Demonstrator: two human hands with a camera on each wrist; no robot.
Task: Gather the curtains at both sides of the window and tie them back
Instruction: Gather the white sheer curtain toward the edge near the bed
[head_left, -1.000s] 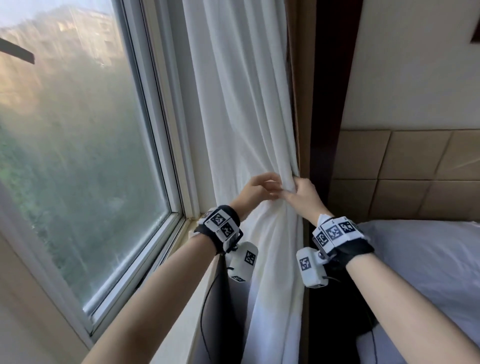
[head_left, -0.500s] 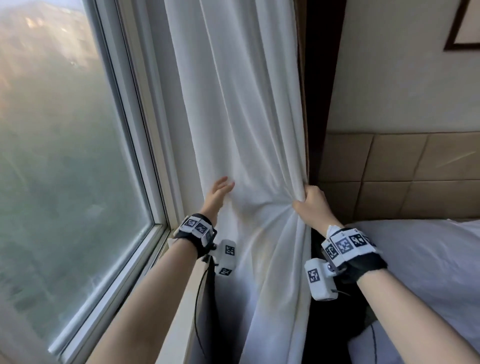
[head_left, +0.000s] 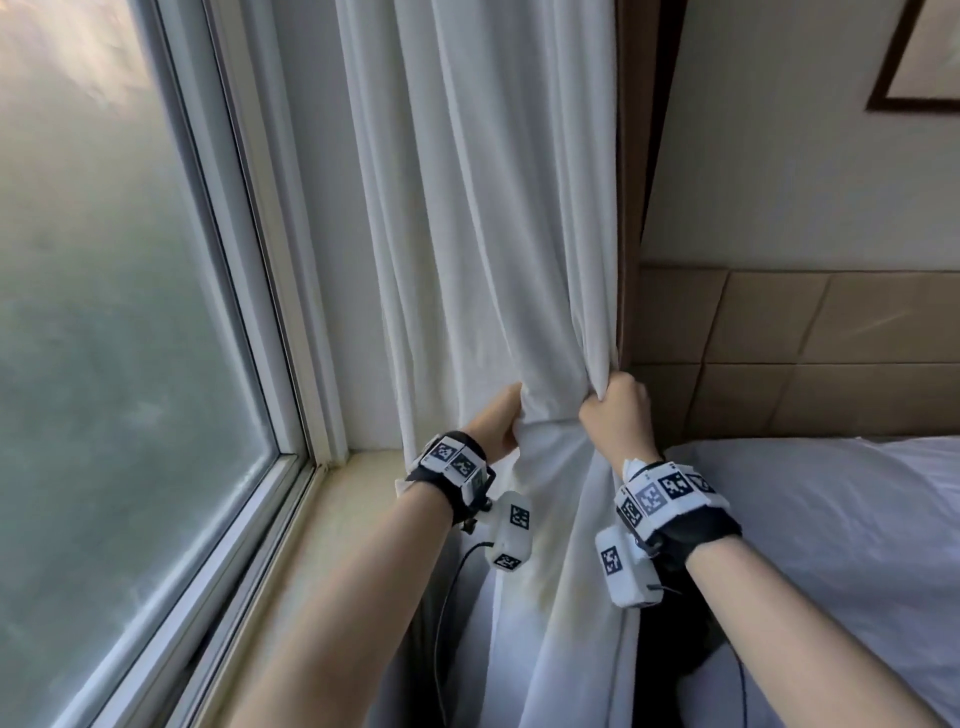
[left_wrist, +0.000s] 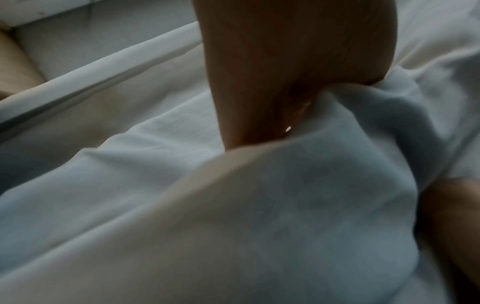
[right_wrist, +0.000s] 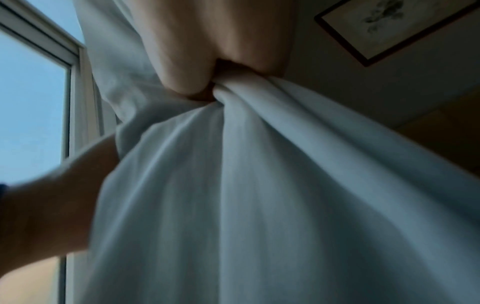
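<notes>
1. White curtain fabric is bunched inside the right hand, fingers curled tight round its right edge.
2. Left hand grips the curtain's left side; its fingers are hidden behind folds.
3. Curtain hangs beside the window.

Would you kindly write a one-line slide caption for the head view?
Both hands gather the white curtain beside the window: left hand and right hand each grip bunched fabric.

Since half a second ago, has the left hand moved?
Yes. The left hand moved right, away from the window frame, and now grips the white curtain.
</notes>
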